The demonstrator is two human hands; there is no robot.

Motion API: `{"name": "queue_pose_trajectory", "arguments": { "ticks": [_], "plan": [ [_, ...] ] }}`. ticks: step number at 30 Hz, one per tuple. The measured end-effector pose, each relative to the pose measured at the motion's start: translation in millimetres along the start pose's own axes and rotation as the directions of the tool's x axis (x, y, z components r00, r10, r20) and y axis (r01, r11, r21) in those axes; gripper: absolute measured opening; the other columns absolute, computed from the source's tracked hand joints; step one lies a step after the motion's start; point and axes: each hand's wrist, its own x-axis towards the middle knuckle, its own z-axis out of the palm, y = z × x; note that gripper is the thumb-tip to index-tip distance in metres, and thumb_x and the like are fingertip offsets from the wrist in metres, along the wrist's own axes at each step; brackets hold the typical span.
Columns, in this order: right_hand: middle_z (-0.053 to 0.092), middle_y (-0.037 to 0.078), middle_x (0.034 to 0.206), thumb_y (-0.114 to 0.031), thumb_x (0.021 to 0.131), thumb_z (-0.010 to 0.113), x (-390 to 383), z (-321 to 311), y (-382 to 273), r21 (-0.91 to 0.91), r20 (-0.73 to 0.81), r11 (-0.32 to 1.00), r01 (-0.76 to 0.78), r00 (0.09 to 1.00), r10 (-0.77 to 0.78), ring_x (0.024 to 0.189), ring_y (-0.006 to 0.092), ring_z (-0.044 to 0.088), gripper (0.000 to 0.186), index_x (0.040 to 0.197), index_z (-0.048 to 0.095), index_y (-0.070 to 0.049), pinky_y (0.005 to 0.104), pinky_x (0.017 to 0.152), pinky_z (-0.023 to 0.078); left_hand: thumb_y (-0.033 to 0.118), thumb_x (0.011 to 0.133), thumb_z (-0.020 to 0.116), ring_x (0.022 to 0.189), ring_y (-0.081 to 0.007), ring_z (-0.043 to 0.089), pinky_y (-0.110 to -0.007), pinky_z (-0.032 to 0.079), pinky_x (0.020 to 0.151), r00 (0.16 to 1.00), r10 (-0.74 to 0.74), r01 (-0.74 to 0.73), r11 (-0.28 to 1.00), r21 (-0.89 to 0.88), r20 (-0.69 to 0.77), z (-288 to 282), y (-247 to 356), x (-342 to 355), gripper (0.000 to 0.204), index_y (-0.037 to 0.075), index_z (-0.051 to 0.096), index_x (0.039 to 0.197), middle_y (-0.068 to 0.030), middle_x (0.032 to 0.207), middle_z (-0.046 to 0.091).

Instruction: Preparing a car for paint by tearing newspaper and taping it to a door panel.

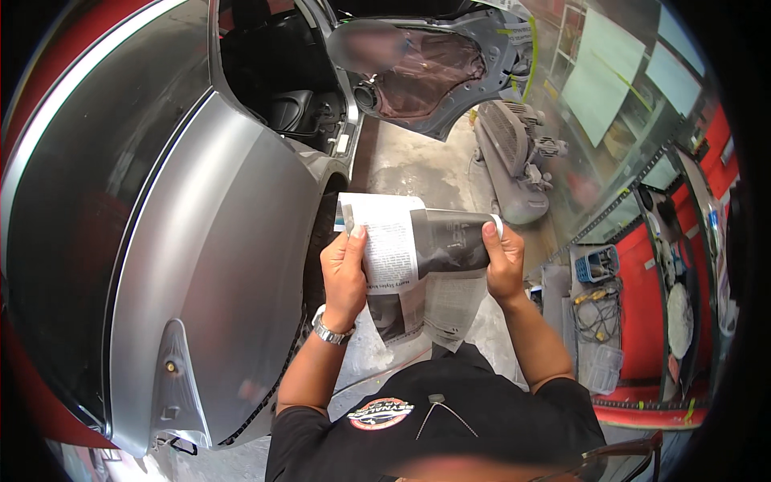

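Note:
Between my two hands hangs a sheet of newspaper (388, 241), folded over at the top, its lower part drooping toward my chest. My left hand (345, 269) pinches its left edge, thumb on top, with a metal watch on that wrist. At the opposite edge my right hand (504, 261) grips the paper, thumb over a dark printed picture. The fingers behind the sheet are partly hidden. Close by on the left is the silver rear side panel (217, 241) of a car; the paper's left edge is near its wheel arch.
An open car door (450, 72) with its inner lining exposed stands ahead. Beyond the paper to the right, a dusty air compressor (514, 161) rests on the concrete floor. Red shelving (634, 305) at the right carries a blue basket (597, 263), coiled cables (597, 315) and a clear plastic tub (605, 369).

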Motion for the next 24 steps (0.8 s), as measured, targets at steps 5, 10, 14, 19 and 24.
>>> {"name": "queue_pose_trajectory", "arguments": {
  "ticks": [5,10,14,19,24],
  "plan": [
    [0.068,0.002,0.090,-0.021,0.102,0.053,51.2,-30.4,21.5,0.111,0.150,0.985,-0.130,0.982,0.113,0.085,0.0073,0.058,0.027,0.099,0.067,0.002,0.0193,0.077,0.043,0.018,0.100,0.054,0.078,-0.0063,0.057,-0.023,0.045,0.071,0.998,-0.050,0.049,0.998,-0.046,-0.022,13.7,-23.6,39.3,0.028,-0.005,0.068,0.103,-0.0030,0.089,0.068],
    [0.070,0.005,0.093,-0.019,0.100,0.056,134.3,-61.4,39.1,0.185,0.307,0.918,-0.352,0.908,0.286,0.087,0.0087,0.060,0.026,0.105,0.067,0.004,0.0242,0.080,0.046,0.016,0.097,0.059,0.077,-0.0053,0.057,-0.022,0.044,0.069,1.000,-0.014,0.012,0.997,0.075,0.024,30.7,-37.6,99.8,0.023,-0.004,0.070,0.101,-0.0018,0.087,0.069],
    [0.069,0.003,0.093,-0.017,0.100,0.056,183.7,-71.8,52.9,0.169,0.288,0.954,-0.249,0.938,0.194,0.086,0.0066,0.058,0.024,0.106,0.068,0.003,0.0223,0.079,0.045,0.019,0.099,0.059,0.076,-0.0050,0.057,-0.022,0.044,0.069,0.993,-0.093,0.098,0.993,0.072,-0.080,55.8,-52.9,141.6,0.025,-0.003,0.069,0.101,-0.0017,0.088,0.069],
    [0.067,-0.001,0.092,-0.016,0.101,0.055,232.1,-88.0,78.8,0.271,0.145,0.949,-0.162,0.981,0.126,0.083,0.0049,0.055,0.023,0.106,0.068,0.003,0.0209,0.077,0.042,0.025,0.101,0.057,0.078,-0.0047,0.057,-0.022,0.045,0.071,0.957,0.028,-0.018,0.999,0.038,-0.290,98.4,-67.2,181.2,0.031,-0.004,0.068,0.103,-0.0023,0.092,0.069],
    [0.065,-0.002,0.091,-0.016,0.099,0.058,261.1,-97.8,86.6,0.252,0.213,0.947,-0.200,0.966,0.147,0.082,0.0043,0.054,0.021,0.108,0.066,0.002,0.0211,0.074,0.043,0.027,0.102,0.055,0.080,-0.0057,0.055,-0.023,0.045,0.073,0.936,0.094,-0.012,0.972,0.234,-0.340,101.8,-69.5,217.5,0.034,-0.004,0.068,0.105,-0.0014,0.091,0.068]
  ]
}}
